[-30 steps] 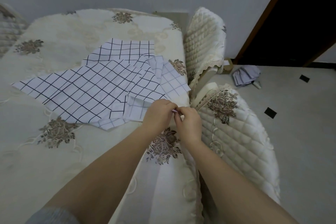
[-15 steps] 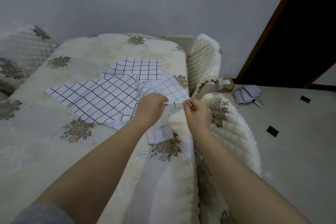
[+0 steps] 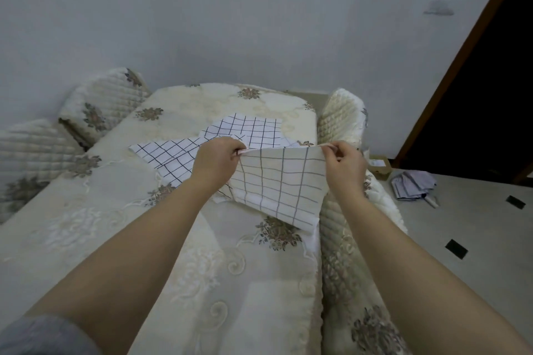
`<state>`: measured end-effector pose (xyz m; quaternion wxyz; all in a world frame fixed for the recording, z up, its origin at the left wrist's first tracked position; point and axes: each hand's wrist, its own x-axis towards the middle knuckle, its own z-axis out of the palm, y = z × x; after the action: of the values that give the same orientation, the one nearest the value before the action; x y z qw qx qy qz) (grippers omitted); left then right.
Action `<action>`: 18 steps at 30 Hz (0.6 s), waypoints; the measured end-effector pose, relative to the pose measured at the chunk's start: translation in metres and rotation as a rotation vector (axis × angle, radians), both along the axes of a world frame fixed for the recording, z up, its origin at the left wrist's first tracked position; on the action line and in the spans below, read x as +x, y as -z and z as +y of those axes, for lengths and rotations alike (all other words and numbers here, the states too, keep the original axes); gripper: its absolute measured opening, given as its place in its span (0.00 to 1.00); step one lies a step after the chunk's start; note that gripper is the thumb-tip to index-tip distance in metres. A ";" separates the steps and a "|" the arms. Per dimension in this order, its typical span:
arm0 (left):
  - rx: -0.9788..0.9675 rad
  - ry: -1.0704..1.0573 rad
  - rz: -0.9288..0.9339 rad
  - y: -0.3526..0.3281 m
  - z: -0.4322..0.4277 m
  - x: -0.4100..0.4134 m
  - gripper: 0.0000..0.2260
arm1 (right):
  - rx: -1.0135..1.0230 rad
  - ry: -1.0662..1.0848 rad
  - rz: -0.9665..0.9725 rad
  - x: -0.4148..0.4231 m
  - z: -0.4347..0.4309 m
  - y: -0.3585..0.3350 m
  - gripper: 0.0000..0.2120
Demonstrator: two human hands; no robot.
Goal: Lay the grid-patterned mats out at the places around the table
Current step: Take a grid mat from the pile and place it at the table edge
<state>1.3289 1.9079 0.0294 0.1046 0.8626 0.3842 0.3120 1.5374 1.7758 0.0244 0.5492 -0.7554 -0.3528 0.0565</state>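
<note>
Table [image 3: 202,268]: two mats [image 3: 245,130] [image 3: 170,157]; third mat [image 3: 277,181] in left hand [image 3: 215,163], right hand [image 3: 343,167].

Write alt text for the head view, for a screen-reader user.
The person's left hand and right hand each pinch a top corner of a grid-patterned mat, holding it spread above the right edge of a table covered in cream embroidered cloth. More grid mats lie overlapping behind it; quilted chairs flank the table.

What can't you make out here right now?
Head view:
Count of white black-grid mats piled on the cream embroidered tablecloth: they overlap; left hand and lifted grey-grid mat cover some.
Cream quilted chair, far left: blurred, cut by the frame edge.
Grey folded bundle on the floor: too small to identify.
</note>
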 end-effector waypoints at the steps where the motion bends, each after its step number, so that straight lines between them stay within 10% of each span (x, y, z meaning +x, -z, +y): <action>1: 0.005 -0.016 -0.011 -0.004 -0.001 -0.010 0.09 | 0.008 -0.009 0.005 -0.001 0.001 -0.004 0.06; 18: 0.057 -0.328 -0.192 -0.052 -0.019 -0.153 0.06 | 0.074 -0.170 0.047 -0.035 0.009 -0.040 0.09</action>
<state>1.1754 1.8886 0.0811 0.0641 0.7574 0.4989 0.4164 1.5029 1.7851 0.0647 0.5781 -0.7005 -0.4046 0.1074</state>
